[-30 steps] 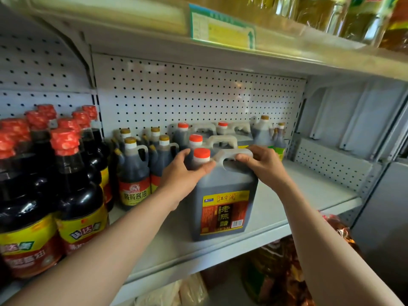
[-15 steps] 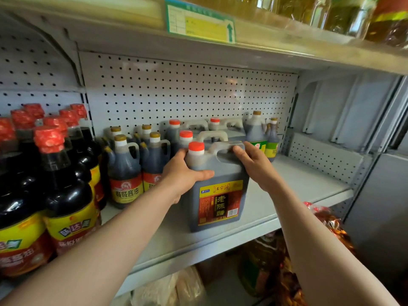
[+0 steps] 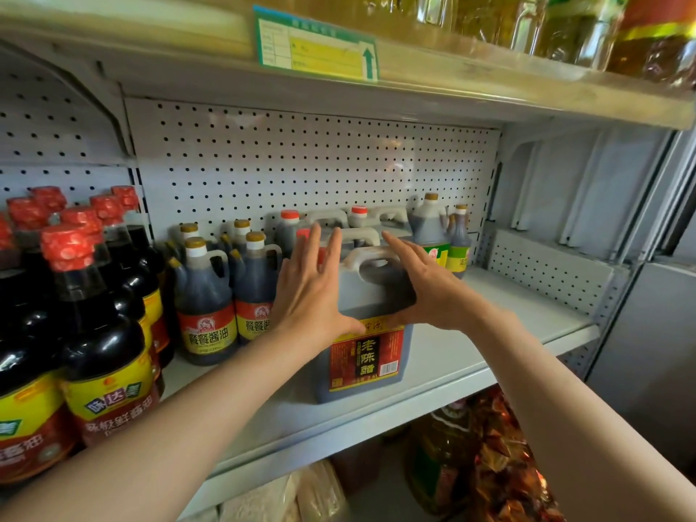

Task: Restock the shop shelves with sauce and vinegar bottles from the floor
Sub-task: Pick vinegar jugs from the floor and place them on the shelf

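I see the vinegar jug (image 3: 363,356) standing upright on the shelf (image 3: 489,356), close to its front edge and about midway along it, red-and-yellow label facing out. My left hand (image 3: 310,292) lies flat against the jug's upper left side, fingers straight and spread — the thumb reaches across the top of the label. My right hand (image 3: 422,286) presses the upper right side the same way, fingers extended past the white handle (image 3: 371,256), gripping nothing. Behind the jug stand more red-capped jugs (image 3: 290,229) toward the shelf's back edge. To the left are soy sauce bottles (image 3: 205,295) with gold caps, and at the left end tall dark bottles (image 3: 101,333) with red caps — two green-labelled bottles (image 3: 433,229) sit at the back right.
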A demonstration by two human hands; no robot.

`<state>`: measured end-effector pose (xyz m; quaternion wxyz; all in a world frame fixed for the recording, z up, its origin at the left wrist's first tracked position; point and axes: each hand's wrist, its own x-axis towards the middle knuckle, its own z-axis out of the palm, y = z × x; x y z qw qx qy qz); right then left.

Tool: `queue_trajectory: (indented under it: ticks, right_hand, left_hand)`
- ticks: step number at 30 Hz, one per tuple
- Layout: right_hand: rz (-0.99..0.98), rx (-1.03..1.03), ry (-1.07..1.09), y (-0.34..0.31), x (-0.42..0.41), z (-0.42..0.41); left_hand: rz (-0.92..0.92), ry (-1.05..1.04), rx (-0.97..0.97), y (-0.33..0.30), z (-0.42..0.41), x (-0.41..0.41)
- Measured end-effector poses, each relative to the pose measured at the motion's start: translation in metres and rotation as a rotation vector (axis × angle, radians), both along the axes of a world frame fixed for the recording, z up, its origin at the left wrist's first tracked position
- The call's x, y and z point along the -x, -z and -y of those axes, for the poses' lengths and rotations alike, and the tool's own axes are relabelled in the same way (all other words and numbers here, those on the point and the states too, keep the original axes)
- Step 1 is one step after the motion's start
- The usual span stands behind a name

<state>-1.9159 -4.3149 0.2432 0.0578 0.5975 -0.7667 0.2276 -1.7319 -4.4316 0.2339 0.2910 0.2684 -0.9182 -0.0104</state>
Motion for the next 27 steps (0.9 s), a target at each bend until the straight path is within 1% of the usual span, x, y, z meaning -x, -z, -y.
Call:
queue_trajectory:
  ticks: [3,8,14,22,27]
  right_hand:
    - [-0.102,-0.002,0.036,0.001,-0.002,0.001]
    - [-0.168,0.069,0.095,-0.001,-0.003,0.003]
    - [-0.173,0.097,0.079,-0.001,0.003,0.006]
    - [-0.18,0.073,0.094,-0.005,0.01,0.014]
    - [-0.187,0.081,0.122,-0.005,0.016,0.027]
  left_hand:
    - [0.057,-0.018,0.066,0.001,0.0,0.0]
    - [0.038,0.029,0.047,-0.001,0.003,0.002]
    - [-0.001,0.081,-0.012,0.001,0.005,0.003]
    - [-0.027,0.095,-0.033,0.002,0.012,0.012]
    - [-0.015,0.08,-0.01,0.002,0.023,0.021]
